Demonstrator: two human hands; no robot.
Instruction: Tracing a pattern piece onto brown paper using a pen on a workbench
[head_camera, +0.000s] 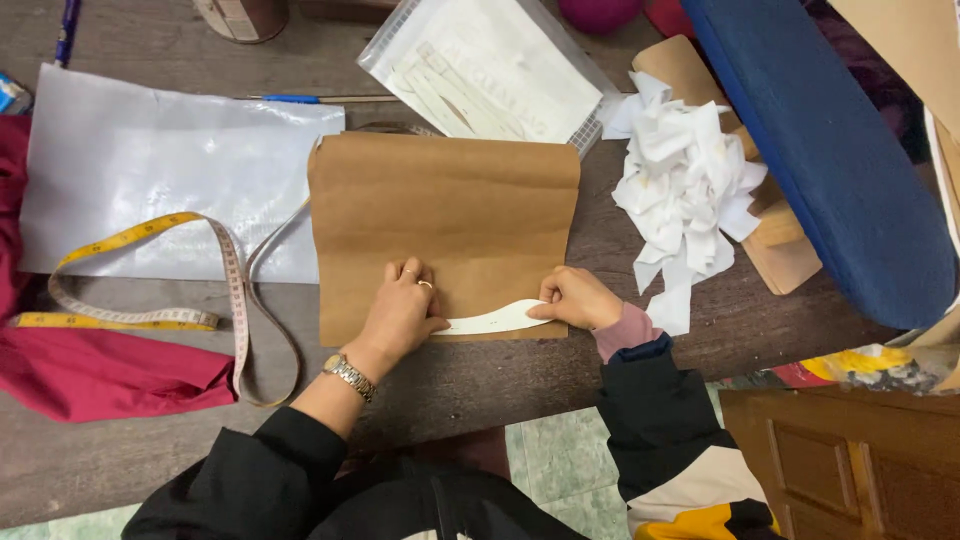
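A curved white paper strip (497, 319) is laid along the near edge of the brown paper sheet (445, 235), its long axis running left to right and bowing upward at the middle. Its left end is pressed flat under the left hand (400, 313), fingers extended, while its right end is pinched in the loosely curled right hand (578, 298). Both hands lie equally close, one at each end.

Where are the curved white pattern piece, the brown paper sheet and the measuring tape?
curved white pattern piece (495, 319), head view, on its middle between the two hands.
brown paper sheet (445, 210), head view, on its bare upper middle.
measuring tape (130, 236), head view, on the yellow upper loop.
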